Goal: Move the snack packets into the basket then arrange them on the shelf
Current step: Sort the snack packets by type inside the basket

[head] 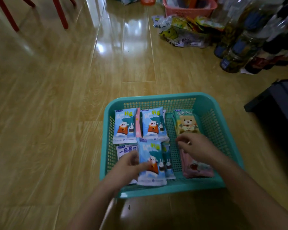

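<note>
1. Location: the snack packets lie flat inside the teal basket (156, 190), which stands on the wooden floor (56, 97) directly before me.
2. Hands: my left hand (128, 165) grips a blue bear-and-rabbit packet (152, 156) by its near left edge, thumb on top. My right hand (196, 147) hangs with fingers curled over the far end of a pink packet (198, 170). Blur prevents me from telling whether it holds anything.
3. Handling: I judge the packets light, soft and slick-filmed, with crushable contents. Best taken by an edge or sealed end, without squeezing.
4. Neighbours: a yellow bear packet (185, 123) lies just beyond my right hand, and other blue packets overlap the gripped one.
5. Surroundings: a pink basket (189, 11), a printed plastic bag (176, 37) and jars (236, 52) crowd the far right. A dark unit (278, 100) stands near the basket's right side. No shelf is identifiable.
</note>
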A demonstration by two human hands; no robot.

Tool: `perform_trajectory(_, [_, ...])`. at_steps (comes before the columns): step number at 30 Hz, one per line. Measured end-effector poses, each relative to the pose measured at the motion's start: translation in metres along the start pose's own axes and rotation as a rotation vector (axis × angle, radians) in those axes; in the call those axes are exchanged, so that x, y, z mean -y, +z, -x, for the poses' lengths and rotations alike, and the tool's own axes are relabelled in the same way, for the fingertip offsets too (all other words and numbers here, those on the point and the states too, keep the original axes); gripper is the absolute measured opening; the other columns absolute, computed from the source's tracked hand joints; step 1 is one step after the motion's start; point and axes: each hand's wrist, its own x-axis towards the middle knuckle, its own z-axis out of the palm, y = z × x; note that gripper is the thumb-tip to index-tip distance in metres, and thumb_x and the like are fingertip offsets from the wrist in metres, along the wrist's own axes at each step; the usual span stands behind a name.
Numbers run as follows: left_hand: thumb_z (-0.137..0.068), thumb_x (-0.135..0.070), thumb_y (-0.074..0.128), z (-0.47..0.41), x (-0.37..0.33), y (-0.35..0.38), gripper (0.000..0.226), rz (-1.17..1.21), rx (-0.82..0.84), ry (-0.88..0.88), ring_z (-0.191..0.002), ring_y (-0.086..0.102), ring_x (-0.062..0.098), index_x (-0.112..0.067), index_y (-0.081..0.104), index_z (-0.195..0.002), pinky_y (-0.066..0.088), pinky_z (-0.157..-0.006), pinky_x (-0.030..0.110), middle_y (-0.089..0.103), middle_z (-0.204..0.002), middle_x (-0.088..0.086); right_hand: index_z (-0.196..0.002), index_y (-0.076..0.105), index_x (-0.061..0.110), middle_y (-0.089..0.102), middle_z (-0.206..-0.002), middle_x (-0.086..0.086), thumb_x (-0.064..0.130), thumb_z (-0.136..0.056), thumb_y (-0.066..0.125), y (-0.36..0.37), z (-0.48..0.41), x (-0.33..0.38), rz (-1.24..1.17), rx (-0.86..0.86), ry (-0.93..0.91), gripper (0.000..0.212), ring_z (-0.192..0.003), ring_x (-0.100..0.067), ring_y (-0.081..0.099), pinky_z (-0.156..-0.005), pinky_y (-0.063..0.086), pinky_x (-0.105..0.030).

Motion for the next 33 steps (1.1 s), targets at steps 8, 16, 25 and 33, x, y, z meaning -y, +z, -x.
perform_trajectory(8, [-0.086, -0.031, 0.064, -0.036, 0.029, 0.029, 0.031, -0.169, -0.046, -0.079, -0.069, 0.057, 0.018, -0.005, 0.062, -0.105, 0.044, -0.059, 0.029, 0.068, -0.098, 0.019, -0.117, 0.061, 0.015, 0.063, -0.103, -0.002, 0.021, -0.095, 0.049, -0.020, -0.004, -0.002, -0.060, -0.090, -0.010, 0.025, -0.091, -0.016, 0.059, -0.080, 0.047, -0.031])
perform_trajectory(16, [-0.094, -0.044, 0.044, -0.036, 0.002, 0.039, 0.039, -1.059, -0.237, 0.211, -0.066, 0.051, 0.021, -0.011, 0.054, -0.075, 0.047, -0.067, 0.030, 0.054, -0.072, 0.005, -0.114, 0.059, 0.014, 0.064, -0.113, -0.005, 0.032, -0.093, 0.052, 0.004, -0.036, 0.031, 0.040, -0.085, -0.030, 0.029, -0.100, -0.021, 0.058, -0.087, 0.049, -0.036])
perform_trajectory(25, [-0.092, -0.030, 0.051, -0.065, -0.026, -0.036, 0.048, -0.841, -0.647, 0.217, -0.116, 0.044, 0.029, -0.001, 0.037, -0.128, 0.037, -0.092, 0.033, 0.045, -0.125, 0.015, -0.132, 0.033, 0.004, 0.039, -0.132, -0.012, 0.058, -0.077, 0.062, 0.034, -0.073, 0.049, 0.095, -0.224, 0.058, 0.082, -0.117, -0.029, 0.045, -0.089, 0.042, -0.039])
perform_trajectory(33, [-0.080, -0.032, 0.069, -0.089, -0.032, -0.035, 0.063, -0.813, -0.639, 0.157, -0.111, 0.048, 0.036, 0.002, 0.036, -0.122, 0.040, -0.087, 0.037, 0.045, -0.123, 0.021, -0.131, 0.037, 0.001, 0.053, -0.124, -0.014, 0.052, -0.071, 0.072, 0.042, -0.082, 0.049, 0.050, -0.267, 0.135, 0.086, -0.112, -0.031, 0.053, -0.081, 0.046, -0.039])
